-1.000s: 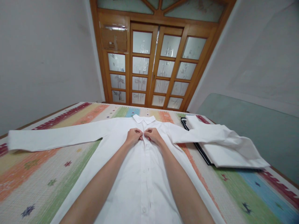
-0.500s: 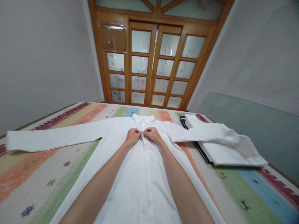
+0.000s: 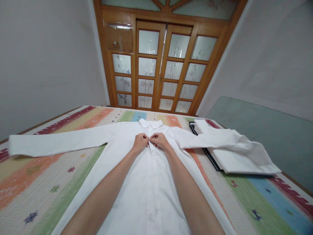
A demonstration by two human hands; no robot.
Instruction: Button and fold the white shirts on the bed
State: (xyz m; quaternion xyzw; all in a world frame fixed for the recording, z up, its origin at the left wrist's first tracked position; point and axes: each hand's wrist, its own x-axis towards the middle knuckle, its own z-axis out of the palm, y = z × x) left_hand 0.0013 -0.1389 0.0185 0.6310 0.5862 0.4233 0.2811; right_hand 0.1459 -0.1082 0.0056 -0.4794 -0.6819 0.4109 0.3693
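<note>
A white long-sleeved shirt (image 3: 132,192) lies face up, its collar (image 3: 151,123) at the far end and one sleeve stretched out to the left. My left hand (image 3: 141,141) pinches the front placket a little below the collar. Right against it, my right hand (image 3: 158,140) pinches the other side of the same spot. Fingertips of both hands nearly meet there; any button between them is hidden. Lower down the placket, small buttons (image 3: 150,215) show.
Folded white and black clothes (image 3: 241,163) lie at the right, with the shirt's right sleeve across them. Beneath everything is a striped, patterned cover (image 3: 56,189). A greenish board (image 3: 256,127) stands along the right, and wooden glazed doors (image 3: 158,71) are beyond.
Both hands stay at the same place on the placket, with only slight finger movement. The view has shifted very slightly.
</note>
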